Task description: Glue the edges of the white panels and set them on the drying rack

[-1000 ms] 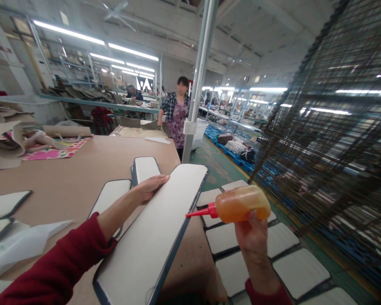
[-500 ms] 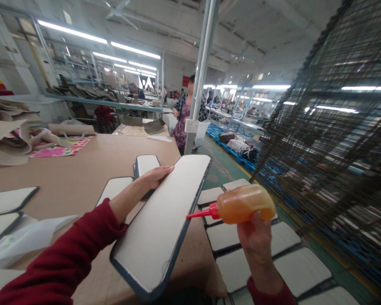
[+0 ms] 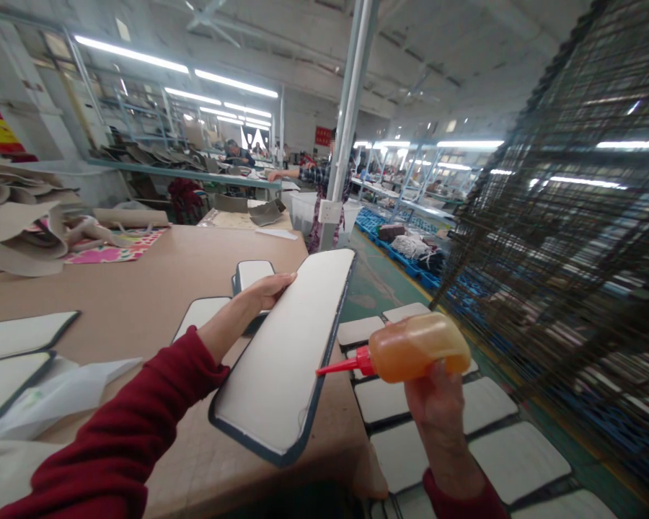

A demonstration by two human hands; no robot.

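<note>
A long white panel with a dark blue edge [image 3: 281, 360] is held up at a tilt over the table corner. My left hand [image 3: 270, 290] grips its far left edge, thumb on the white face and the other fingers hidden. In my right hand [image 3: 438, 396] lies a squeeze bottle [image 3: 416, 347] of amber liquid, tipped nearly level. Its red nozzle points left, and the tip meets the panel's right edge near the white border. Whether liquid is coming out is too small to tell.
The brown table [image 3: 195, 252] bears more panels [image 3: 16, 335] and a translucent sheet [image 3: 81, 393]. Lower right, several white panels [image 3: 492, 404] lie in rows. A mesh rack [image 3: 562, 216] stands at the right, a metal post [image 3: 349, 108] ahead. A co-worker [image 3: 324, 180] stands behind the post.
The panel's near end has risen and shifted slightly right, while the nozzle stays at its right edge. The co-worker behind the post now stretches an arm to the left.
</note>
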